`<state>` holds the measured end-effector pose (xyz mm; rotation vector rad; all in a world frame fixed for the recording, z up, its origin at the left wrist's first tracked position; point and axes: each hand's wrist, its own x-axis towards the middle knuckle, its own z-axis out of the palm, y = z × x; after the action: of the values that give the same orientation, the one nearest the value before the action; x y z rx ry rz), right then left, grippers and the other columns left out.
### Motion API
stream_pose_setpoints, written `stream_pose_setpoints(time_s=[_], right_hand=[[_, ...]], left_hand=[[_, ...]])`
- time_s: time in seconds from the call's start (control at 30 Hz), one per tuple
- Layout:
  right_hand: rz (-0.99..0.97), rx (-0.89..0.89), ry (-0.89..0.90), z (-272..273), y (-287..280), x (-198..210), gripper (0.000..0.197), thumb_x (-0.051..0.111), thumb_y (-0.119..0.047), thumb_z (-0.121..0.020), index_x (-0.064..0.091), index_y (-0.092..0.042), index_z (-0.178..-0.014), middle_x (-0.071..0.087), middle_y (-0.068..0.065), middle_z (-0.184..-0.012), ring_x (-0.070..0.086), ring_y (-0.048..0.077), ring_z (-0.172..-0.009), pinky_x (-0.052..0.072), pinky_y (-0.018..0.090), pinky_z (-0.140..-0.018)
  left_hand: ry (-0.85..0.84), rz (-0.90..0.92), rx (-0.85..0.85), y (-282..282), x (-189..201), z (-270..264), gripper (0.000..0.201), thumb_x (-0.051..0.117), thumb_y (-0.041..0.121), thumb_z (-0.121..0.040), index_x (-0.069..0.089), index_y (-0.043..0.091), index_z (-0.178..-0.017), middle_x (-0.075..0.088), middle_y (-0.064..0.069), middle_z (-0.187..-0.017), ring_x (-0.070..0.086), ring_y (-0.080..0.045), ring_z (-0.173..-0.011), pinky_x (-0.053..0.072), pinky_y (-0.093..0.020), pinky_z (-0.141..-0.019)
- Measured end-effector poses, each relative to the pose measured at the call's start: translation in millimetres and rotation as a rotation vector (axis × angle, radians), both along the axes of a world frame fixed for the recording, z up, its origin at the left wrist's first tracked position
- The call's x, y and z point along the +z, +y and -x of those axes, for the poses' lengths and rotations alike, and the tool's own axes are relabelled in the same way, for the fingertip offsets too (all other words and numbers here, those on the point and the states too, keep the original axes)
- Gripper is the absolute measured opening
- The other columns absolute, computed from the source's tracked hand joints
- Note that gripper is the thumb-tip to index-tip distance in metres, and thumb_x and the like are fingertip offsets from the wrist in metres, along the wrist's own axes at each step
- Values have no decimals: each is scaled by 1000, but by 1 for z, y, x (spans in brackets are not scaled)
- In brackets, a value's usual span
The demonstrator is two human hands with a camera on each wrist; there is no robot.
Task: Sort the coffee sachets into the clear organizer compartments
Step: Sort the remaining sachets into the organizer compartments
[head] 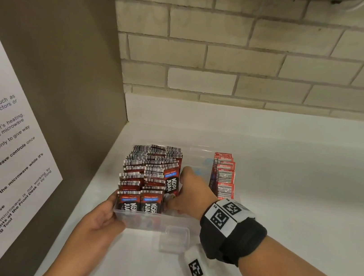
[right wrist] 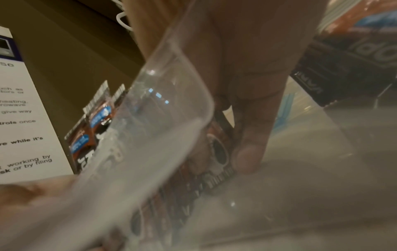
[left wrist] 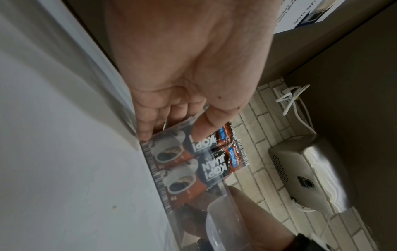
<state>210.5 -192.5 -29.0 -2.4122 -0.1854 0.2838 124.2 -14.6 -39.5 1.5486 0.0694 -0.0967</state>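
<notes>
Head view shows the clear organizer (head: 140, 220) sitting on the white worktop (head: 288, 177), close to the brown side panel (head: 56, 71) and a little out from the brick wall (head: 234, 63). Its compartments nearest the panel are packed with dark coffee sachets (head: 147, 175) standing on edge in rows, which seems a sensible way to keep them upright and easy to count. On the side of the organizer away from the panel stands a separate row of red sachets (head: 224, 175), so the sorting looks to be by kind. Between the two groups is a stretch of the organizer that looks mostly unfilled, and the right hand (head: 188, 192) reaches down into it, fingers (right wrist: 247, 158) pointing to the floor of the box and pressing against the outermost dark sachet (head: 171, 183); I judge it is squaring that sachet up against its row, though whether the thumb pinches the sachet or only leans on it I cannot tell. The left hand (head: 103, 218) clasps the organizer's near corner on the panel side, thumb (left wrist: 206, 125) over the rim and fingers along the wall, most likely to stop the light box sliding while the other hand pushes. A small clear tab (head: 174, 238) juts from the organizer's near wall, and just beyond it lies a white marker block (head: 198, 270) with a black cord.
</notes>
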Motion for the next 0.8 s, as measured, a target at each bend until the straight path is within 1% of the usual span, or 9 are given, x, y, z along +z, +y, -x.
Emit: stream_pose_setpoints(time_s=[0.13,0.27,0.37,0.43,0.5,0.57,0.67,0.73,0.8], right_hand=[[-7,13,10,3,-1,6,58,80,-14,-68,34,-12,-104,51,-4,-85,55,16,-75,45,26,-65],[70,62,-100,6,-3,14,62,79,-15,-70,37,-5,-114,58,8,-108,58,21,-95,39,23,-71],[128,126,-168,7,-9,26,56,79,-15,-71,37,-10,-107,53,4,-100,52,17,-87,35,18,-64],[156,139,-242,7,-21,40,47,76,-15,-74,34,-16,-96,43,-5,-87,45,13,-78,27,14,-54],[163,126,-338,6,-39,57,40,73,-13,-76,36,-18,-88,41,-6,-84,42,10,-70,26,14,-54],[158,88,-424,5,-60,67,32,72,-10,-76,41,-18,-85,44,-3,-88,42,8,-65,30,13,-55],[174,20,-454,6,-90,68,25,70,-7,-77,53,-15,-94,47,-1,-97,48,10,-74,37,9,-60],[187,-5,-398,7,-105,60,40,74,-14,-76,53,-19,-110,46,-1,-109,49,11,-90,37,8,-68],[158,3,-323,8,-116,51,66,79,-21,-72,43,-22,-128,40,-1,-126,44,16,-111,38,19,-88]], left_hand=[[12,26,20,1,0,-1,50,47,-16,-87,61,23,-115,73,7,-101,66,7,-81,49,-6,-64],[21,38,110,12,-9,-5,64,42,-24,-84,45,12,-137,56,-4,-133,56,-11,-113,42,-23,-87],[-135,-54,263,18,-7,-4,64,46,-26,-75,55,23,-115,60,2,-122,56,-16,-115,46,-18,-77],[-273,-109,387,20,-1,-1,74,41,-32,-74,63,36,-95,66,12,-105,61,2,-94,46,-7,-70],[-386,-124,415,17,11,3,83,36,-36,-75,68,40,-83,70,16,-87,58,7,-77,45,-4,-65],[-478,-77,343,5,27,7,76,41,-33,-74,70,37,-78,70,12,-79,58,3,-71,46,-7,-63],[-464,8,103,-23,49,9,41,51,-8,-64,71,26,-75,70,1,-76,62,-5,-69,50,-13,-64],[-375,0,-73,-45,54,5,34,51,0,-65,69,23,-83,70,-1,-83,65,-8,-76,51,-16,-67],[-286,-95,-173,-67,54,-3,31,57,-1,-75,67,26,-88,70,3,-91,65,-7,-85,48,-15,-69]])
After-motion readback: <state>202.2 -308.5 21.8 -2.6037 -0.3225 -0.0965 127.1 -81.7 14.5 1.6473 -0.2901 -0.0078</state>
